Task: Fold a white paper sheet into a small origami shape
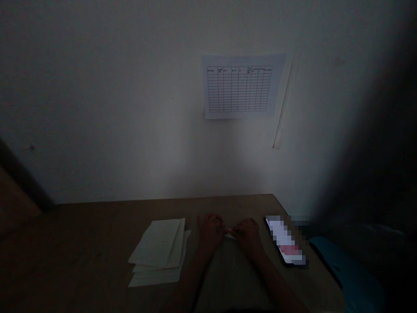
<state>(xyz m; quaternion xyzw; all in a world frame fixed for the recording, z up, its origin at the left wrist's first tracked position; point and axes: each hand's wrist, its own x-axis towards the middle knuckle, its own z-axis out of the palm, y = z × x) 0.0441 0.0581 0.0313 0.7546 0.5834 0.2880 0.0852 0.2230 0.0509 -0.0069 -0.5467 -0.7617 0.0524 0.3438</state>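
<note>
Close together over the table, my left hand [211,229] and my right hand [249,233] both have their fingers closed on a small piece of white paper [230,236]. Only a narrow strip of it shows between the fingertips, and it looks folded. The dim light hides the finer details of the fingers. Left of my left hand lies a loose stack of white paper sheets [159,243], fanned unevenly. To the right of my right hand is a phone [283,241] with its screen lit and blurred out.
The brown table [97,252] meets a pale wall [114,108] at its back edge. A printed table sheet [239,89] hangs on the wall. Beyond the table's right edge stands a blue plastic chair [348,269], partly in shadow.
</note>
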